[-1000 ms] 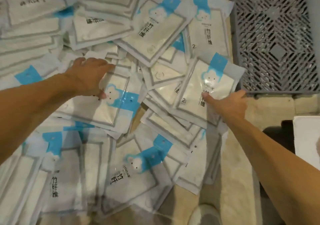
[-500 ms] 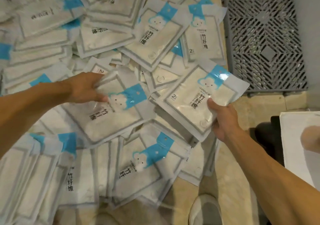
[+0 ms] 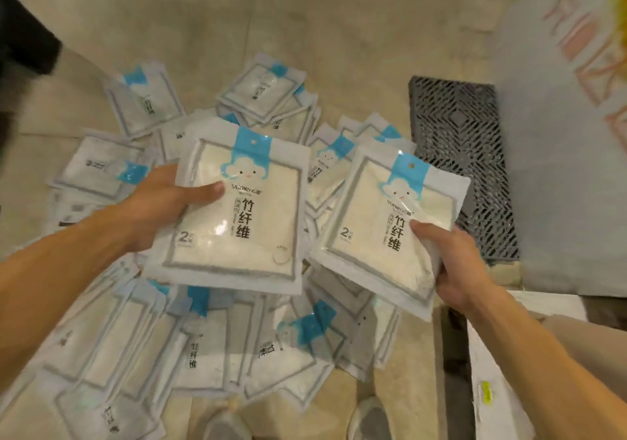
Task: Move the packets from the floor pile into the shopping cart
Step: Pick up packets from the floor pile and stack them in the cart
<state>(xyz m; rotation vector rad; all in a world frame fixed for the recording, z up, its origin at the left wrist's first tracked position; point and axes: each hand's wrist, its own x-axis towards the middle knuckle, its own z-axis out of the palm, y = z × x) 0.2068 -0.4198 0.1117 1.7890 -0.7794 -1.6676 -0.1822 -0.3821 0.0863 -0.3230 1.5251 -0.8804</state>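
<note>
Two bare hands were in view: one left hand (image 3: 159,208) and one right hand (image 3: 454,263). Two white plastic packets with blue cloud-print headers were lifted, one left-hand packet (image 3: 244,222) and one right-hand packet (image 3: 383,236). The floor pile of matching white-and-blue packets (image 3: 210,354) held well over a dozen overlapping items; an exact count could not be made. One dark grey perforated plastic grate (image 3: 464,154) lay alongside. Two shoe tips were visible, one grey shoe tip (image 3: 369,419) being clearer.
</note>
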